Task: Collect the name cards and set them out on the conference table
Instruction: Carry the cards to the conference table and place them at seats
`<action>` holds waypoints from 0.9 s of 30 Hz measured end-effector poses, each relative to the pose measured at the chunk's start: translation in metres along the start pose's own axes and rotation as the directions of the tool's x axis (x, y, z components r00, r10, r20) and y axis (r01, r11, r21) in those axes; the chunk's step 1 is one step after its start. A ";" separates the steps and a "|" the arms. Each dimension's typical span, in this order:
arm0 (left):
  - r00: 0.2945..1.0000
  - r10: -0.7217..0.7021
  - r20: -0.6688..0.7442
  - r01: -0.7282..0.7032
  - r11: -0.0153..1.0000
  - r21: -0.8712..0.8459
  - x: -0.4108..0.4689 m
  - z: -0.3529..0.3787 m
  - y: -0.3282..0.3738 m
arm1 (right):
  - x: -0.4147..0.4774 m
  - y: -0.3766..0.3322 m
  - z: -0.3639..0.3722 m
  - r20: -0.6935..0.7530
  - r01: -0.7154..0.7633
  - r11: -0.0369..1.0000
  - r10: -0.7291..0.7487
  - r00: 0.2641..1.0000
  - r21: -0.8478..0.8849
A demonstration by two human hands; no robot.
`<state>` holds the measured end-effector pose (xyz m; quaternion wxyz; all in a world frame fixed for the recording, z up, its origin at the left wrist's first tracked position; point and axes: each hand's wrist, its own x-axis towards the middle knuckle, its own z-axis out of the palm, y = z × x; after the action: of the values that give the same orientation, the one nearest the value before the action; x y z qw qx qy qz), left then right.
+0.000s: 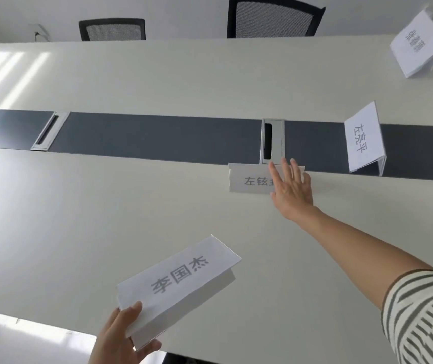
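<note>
1. The left hand (120, 334) pinches a folded name card (176, 287) at the conference table's (78, 206) near edge.
2. The right hand (291, 187), fingers spread, lies over a second card (249, 181) by the dark centre strip (157, 135), possibly touching it.
3. Two more cards (365, 137) stand far right.

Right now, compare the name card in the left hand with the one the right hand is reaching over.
The held card is off the table, gripped at one corner by the left hand; the reached-for card stands on the table beside the dark center strip. The held card's text runs tilted; the standing card's reads level. The right hand partly covers the standing card; the held card's face is clear. Both are white folded tent cards.
</note>
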<state>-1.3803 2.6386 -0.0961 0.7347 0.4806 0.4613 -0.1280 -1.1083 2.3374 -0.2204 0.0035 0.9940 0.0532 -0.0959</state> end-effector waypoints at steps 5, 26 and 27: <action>1.000 0.021 -0.011 -0.021 1.000 -0.013 -0.011 -0.009 -0.001 | 0.000 -0.001 -0.008 0.070 -0.002 0.999 0.005 0.998 -0.040; 0.925 0.380 -0.017 -0.376 0.907 -0.189 -0.141 -0.165 -0.060 | -0.268 -0.215 -0.115 0.398 -0.307 0.267 -0.741 0.540 0.913; 0.925 0.379 -0.041 -0.379 0.904 -0.197 -0.147 -0.183 -0.065 | -0.280 -0.230 -0.115 0.395 -0.300 0.270 -0.749 0.531 0.915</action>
<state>-1.6029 2.7186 -0.0371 0.7901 0.4842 0.3702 0.0649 -1.3844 2.5388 -0.0534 -0.5659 0.6013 0.1479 -0.5443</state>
